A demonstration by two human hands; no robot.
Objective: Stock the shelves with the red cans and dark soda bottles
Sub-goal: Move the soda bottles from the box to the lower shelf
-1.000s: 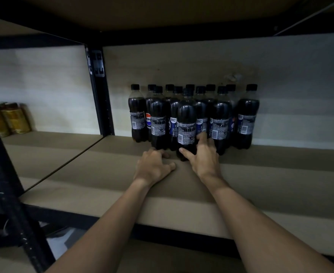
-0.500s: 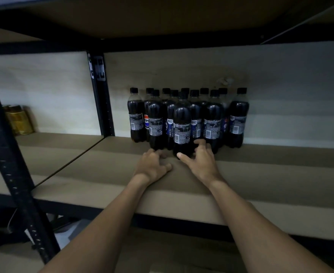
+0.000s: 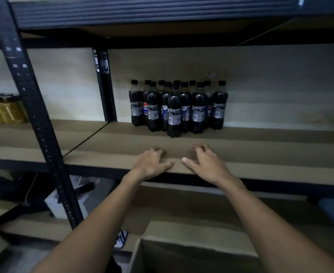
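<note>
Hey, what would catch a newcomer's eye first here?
A tight cluster of dark soda bottles stands at the back of the brown shelf, against the pale wall. Nearer, the left hand and right hand are at the shelf's front edge, holding nothing. Blurred gold containers sit far left.

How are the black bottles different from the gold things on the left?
The bottles are dark with black caps; the gold things are yellow and blurred. The bottles stand right of the post, the gold things left of it. Both sit far back on the shelves.

Left hand (image 3: 152,164), right hand (image 3: 207,164) withdrawn from bottles (image 3: 179,107) to shelf (image 3: 280,160) edge.
</note>
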